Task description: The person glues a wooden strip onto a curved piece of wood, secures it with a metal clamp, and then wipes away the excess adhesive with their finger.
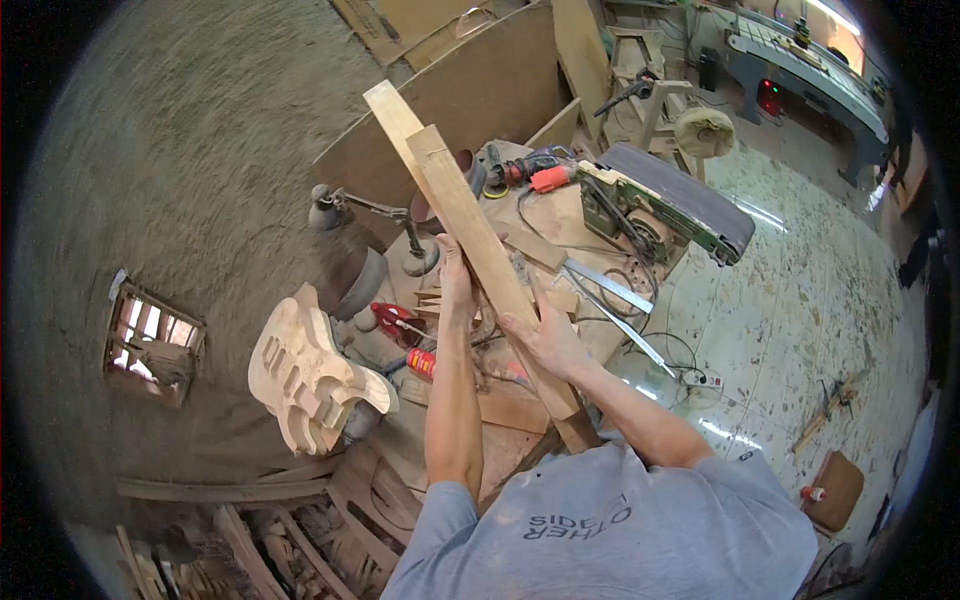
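Two long pale wooden boards (478, 235), one lying against the other, slant from close to my body up to the far left, above a cluttered workbench (560, 215). My left hand (456, 278) is closed on their left edge, about midway along. Nearer to me, my right hand (545, 338) grips the right edge, thumb side toward the top face. The undersides of both hands' grips are hidden by the wood. Just right of the boards lies a square (615, 290) with metal blades and a wooden stock. A red bottle (421, 363) stands left of my left forearm.
Stacked guitar-shaped wooden bodies (310, 375) sit at the left. A desk lamp (385, 208) stands behind them. A belt sander (670, 200) occupies the bench's far right, with cables around it. A power strip (703, 379) lies on the floor at right.
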Tool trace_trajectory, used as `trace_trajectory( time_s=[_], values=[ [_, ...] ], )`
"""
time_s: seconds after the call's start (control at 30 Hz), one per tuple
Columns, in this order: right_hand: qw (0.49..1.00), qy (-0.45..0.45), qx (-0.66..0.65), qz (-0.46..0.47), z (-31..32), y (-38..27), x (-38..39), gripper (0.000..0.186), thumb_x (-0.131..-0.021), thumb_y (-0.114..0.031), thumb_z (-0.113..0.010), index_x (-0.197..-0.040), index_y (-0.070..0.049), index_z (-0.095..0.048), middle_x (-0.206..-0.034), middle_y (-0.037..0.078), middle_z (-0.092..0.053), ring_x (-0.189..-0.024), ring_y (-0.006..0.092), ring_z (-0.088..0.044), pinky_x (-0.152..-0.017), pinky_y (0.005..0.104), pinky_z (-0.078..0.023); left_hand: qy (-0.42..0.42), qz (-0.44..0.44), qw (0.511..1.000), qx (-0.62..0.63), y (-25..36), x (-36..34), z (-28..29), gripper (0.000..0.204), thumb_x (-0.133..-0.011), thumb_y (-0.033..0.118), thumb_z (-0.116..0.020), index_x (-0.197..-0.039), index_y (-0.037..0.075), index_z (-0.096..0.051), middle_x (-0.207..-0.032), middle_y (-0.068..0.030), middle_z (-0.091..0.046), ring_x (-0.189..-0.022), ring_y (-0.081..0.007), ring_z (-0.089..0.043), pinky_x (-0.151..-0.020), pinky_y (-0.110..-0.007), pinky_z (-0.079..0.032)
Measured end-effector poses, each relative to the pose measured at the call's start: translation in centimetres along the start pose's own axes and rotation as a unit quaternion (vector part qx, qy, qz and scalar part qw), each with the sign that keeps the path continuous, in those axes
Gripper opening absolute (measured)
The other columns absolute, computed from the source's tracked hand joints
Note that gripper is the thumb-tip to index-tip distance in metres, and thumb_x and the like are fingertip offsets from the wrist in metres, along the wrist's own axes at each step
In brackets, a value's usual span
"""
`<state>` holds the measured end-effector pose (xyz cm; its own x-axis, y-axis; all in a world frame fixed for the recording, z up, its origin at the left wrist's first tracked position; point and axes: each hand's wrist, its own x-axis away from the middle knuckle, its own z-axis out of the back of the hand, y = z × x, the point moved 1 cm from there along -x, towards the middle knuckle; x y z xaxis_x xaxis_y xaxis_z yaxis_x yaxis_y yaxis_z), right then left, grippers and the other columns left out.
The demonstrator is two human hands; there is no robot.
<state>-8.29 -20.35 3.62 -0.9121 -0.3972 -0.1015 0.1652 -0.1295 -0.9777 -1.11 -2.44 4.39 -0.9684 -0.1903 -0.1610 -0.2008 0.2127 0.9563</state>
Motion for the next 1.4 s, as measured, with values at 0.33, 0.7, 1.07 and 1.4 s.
trace_trajectory(
  time_s=[0.33,0.7,1.07,1.4],
  values=[
    [0.999,-0.021,0.022,-0.028,0.0,0.4,0.1,0.096,-0.095,-0.054,-0.059,-0.157,0.002,-0.011,-0.14,0.031,-0.052,-0.132,0.0412,-0.051,-0.109,0.0415,-0.04,-0.053,0.058,0.968,0.24,1.1,-2.2,-1.2,0.096,-0.08,0.089,-0.036,-0.115,0.004,-0.061,-0.088,-0.0095,-0.067,-0.075,-0.023,-0.07,-0.063,-0.038,-0.06],
    [0.971,0.084,0.173,0.143,-0.4,-0.5,0.6,0.099,-0.088,-0.041,-0.072,-0.159,-0.008,-0.01,-0.129,0.032,-0.058,-0.113,0.0442,-0.062,-0.099,0.0481,-0.048,-0.051,0.058,0.967,0.242,1.3,-1.6,-1.6,0.09,-0.08,0.088,-0.039,-0.107,0.006,-0.062,-0.083,-0.0085,-0.067,-0.067,-0.0222,-0.068,-0.058,-0.036,-0.058],
    [0.99,0.031,0.073,0.113,-0.7,-0.9,0.0,0.097,-0.085,-0.034,-0.075,-0.159,-0.01,-0.017,-0.135,0.03,-0.056,-0.119,0.0426,-0.06,-0.099,0.0449,-0.049,-0.076,0.018,0.961,0.265,0.3,-1.3,-0.5,0.092,-0.081,0.085,-0.038,-0.124,0.007,-0.057,-0.092,-0.0082,-0.068,-0.077,-0.0207,-0.071,-0.066,-0.037,-0.061],
    [0.994,0.004,0.071,0.088,-0.4,-1.2,-0.3,0.096,-0.086,-0.038,-0.074,-0.159,-0.01,-0.018,-0.132,0.03,-0.058,-0.118,0.0421,-0.061,-0.098,0.0455,-0.049,-0.11,0.018,0.921,0.373,0.0,-1.3,-0.4,0.081,-0.091,0.076,-0.037,-0.126,0.005,-0.058,-0.098,-0.0126,-0.071,-0.081,-0.0264,-0.073,-0.068,-0.045,-0.064]
  ],
)
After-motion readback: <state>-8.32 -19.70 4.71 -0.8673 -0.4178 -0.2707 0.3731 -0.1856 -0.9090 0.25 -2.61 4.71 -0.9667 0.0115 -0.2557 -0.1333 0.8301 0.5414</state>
